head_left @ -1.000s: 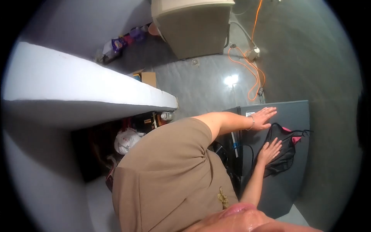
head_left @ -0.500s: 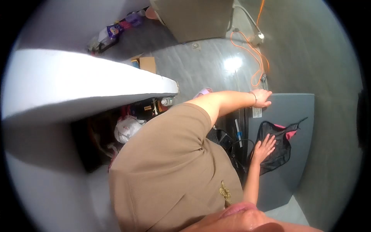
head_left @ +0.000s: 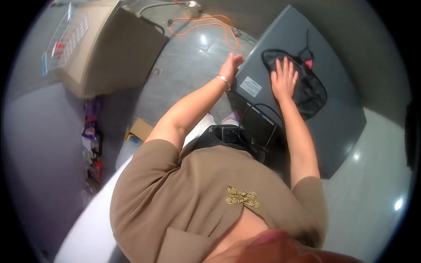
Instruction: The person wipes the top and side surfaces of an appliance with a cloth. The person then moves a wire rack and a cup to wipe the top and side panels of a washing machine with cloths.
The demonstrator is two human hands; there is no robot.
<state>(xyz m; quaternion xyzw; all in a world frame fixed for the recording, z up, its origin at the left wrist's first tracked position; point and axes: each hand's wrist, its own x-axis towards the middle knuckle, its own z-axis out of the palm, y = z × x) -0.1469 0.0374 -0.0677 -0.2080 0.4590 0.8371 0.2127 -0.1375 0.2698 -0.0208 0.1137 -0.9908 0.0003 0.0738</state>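
Observation:
My right hand (head_left: 285,81) lies flat with fingers spread on a black mesh bag (head_left: 307,98), which has a drawstring cord and a patch of pink showing. The bag rests on the grey top of a large box-like unit (head_left: 340,131). At the left edge of that top is my left hand (head_left: 231,66), wearing a bracelet on its wrist, fingers stretched out and holding nothing. Whether its fingertips touch the edge I cannot tell. A white printed label (head_left: 251,86) is stuck on the grey surface near this hand.
An orange cable (head_left: 210,18) loops on the floor beyond the unit. A beige appliance (head_left: 116,48) stands at upper left. An open cardboard box (head_left: 141,129) and purple packages (head_left: 90,118) lie left. A black cable (head_left: 258,105) arches near my waist.
My view has turned, so the grey unit now appears tilted and higher. The left hand, earlier on the unit's corner, is now beside its edge. The right hand stays on the bag.

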